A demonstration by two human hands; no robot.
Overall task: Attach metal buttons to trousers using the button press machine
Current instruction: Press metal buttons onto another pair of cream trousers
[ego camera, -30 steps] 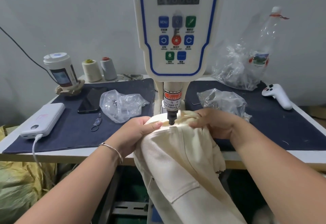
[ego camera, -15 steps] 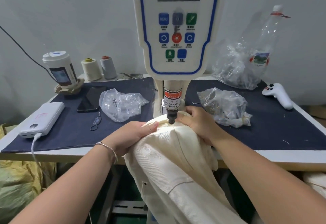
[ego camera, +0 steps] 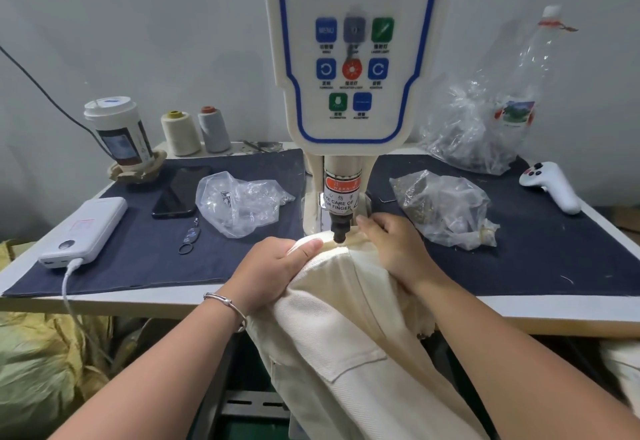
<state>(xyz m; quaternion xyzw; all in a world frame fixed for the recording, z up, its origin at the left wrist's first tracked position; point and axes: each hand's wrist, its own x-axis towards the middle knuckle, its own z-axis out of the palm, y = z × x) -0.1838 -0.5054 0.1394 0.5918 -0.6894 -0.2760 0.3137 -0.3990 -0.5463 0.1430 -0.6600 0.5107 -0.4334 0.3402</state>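
Cream trousers [ego camera: 332, 328] hang over the table's front edge, their waistband lying under the black punch [ego camera: 340, 230] of the white button press machine [ego camera: 353, 58]. My left hand [ego camera: 273, 266] grips the waistband just left of the punch, thumb on top. My right hand [ego camera: 391, 245] presses the cloth flat just right of the punch. No button is visible under the punch tip. A clear bag of metal parts [ego camera: 440, 207] lies to the right of the machine, and another clear bag [ego camera: 239, 204] lies to the left.
A dark blue mat [ego camera: 138, 259] covers the table. On the left are a power bank [ego camera: 86, 228] with its cable, a phone [ego camera: 180, 193], a cup [ego camera: 117, 131] and two thread cones [ego camera: 194, 131]. A white controller [ego camera: 554, 186] and a large plastic bag [ego camera: 485, 127] sit on the right.
My right hand has slid left, closer to the punch, and the waistband is drawn flatter beneath it. My left hand keeps its grip in nearly the same spot.
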